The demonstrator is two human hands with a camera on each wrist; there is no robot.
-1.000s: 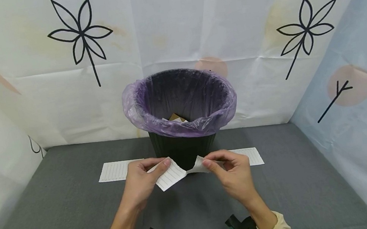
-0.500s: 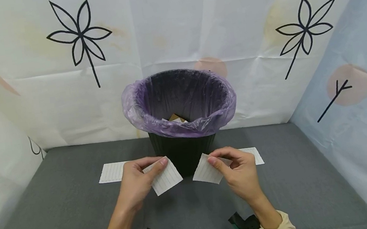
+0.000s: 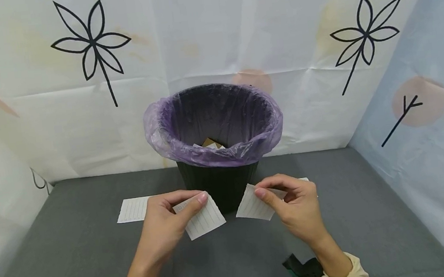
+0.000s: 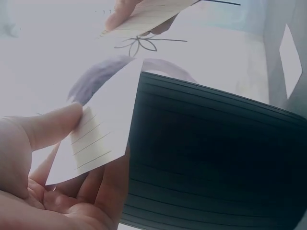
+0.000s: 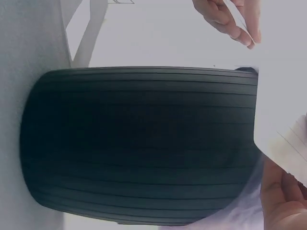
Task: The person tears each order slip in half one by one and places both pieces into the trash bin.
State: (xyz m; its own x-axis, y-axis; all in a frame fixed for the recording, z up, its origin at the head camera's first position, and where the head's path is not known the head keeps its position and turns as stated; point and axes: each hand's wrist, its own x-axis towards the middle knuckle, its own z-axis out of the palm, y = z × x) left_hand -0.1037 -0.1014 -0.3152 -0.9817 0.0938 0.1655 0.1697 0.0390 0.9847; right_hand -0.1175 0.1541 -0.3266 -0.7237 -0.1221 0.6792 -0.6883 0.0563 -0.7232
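Grey flat tabletop (image 3: 237, 266) spreads beneath my fingers, and just beyond them stands a black ribbed bin (image 3: 219, 185) with a crinkled purple plastic liner (image 3: 228, 156). Thumb against fingers, my left hand (image 3: 166, 224) pinches one white ruled paper piece (image 3: 203, 219) and my right hand (image 3: 298, 203) its torn white paper counterpart (image 3: 256, 206), both jutting inward from my fingertips. A second ago a narrow neck joined them; now a gap parts them, so I judge this tear finished.

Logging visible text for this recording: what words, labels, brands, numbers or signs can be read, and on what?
No readable text shows.
Left paper piece, right paper piece, paper sheet on the table: ruled lines; any print is too small to read.
Bin: no label visible.
Backdrop: only drawings and coloured patches.
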